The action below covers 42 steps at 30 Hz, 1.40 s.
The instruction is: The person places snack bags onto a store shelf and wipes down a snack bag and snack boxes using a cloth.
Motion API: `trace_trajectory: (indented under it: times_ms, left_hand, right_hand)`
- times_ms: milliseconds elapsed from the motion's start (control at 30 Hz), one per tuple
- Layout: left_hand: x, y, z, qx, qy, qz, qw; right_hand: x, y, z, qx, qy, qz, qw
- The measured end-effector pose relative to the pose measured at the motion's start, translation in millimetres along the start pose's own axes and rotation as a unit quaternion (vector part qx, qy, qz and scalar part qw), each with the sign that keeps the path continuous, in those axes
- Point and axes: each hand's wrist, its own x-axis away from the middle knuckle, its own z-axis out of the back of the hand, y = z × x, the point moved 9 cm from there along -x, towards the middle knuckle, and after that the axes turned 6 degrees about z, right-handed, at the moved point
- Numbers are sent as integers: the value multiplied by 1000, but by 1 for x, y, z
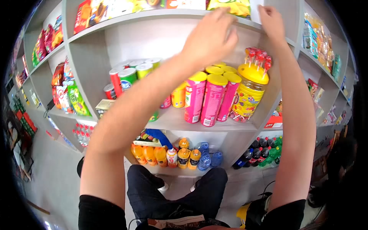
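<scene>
Both of my arms reach up to a grey shelf unit. My left hand [212, 36] is slightly blurred in front of the upper shelf edge, its fingers loosely bent and thumb apart, with nothing visible in it. Just beyond its fingers lies a yellow snack bag [234, 7] on the upper shelf [165, 14]. My right hand [271, 23] is at the same shelf's right end, to the right of the bag; its fingers are bent and apart, and I see nothing held. Below my hands stand pink canisters with yellow lids [212, 100] and a yellow lollipop jar [249, 90] topped with red lollipops [258, 58].
Green and red chip cans [127, 78] stand on the middle shelf, partly behind my left arm. Orange drink bottles [149, 154] and blue bottles [204, 161] fill the bottom shelf. Dark soda bottles [255, 153] are at lower right. Side shelves hold snack bags [76, 99].
</scene>
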Motion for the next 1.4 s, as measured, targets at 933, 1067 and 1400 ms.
trace_trajectory:
  times_ms: [933, 1067, 1400]
  left_hand:
    - [749, 170, 30, 268, -670, 503, 475]
    - [744, 150, 26, 293, -583, 565, 505]
    - [790, -73, 68, 327, 27, 897, 298]
  right_hand:
    - [787, -116, -41, 18, -828, -97, 552]
    - [823, -116, -61, -89, -804, -163, 565]
    - [687, -121, -274, -153, -543, -100, 819]
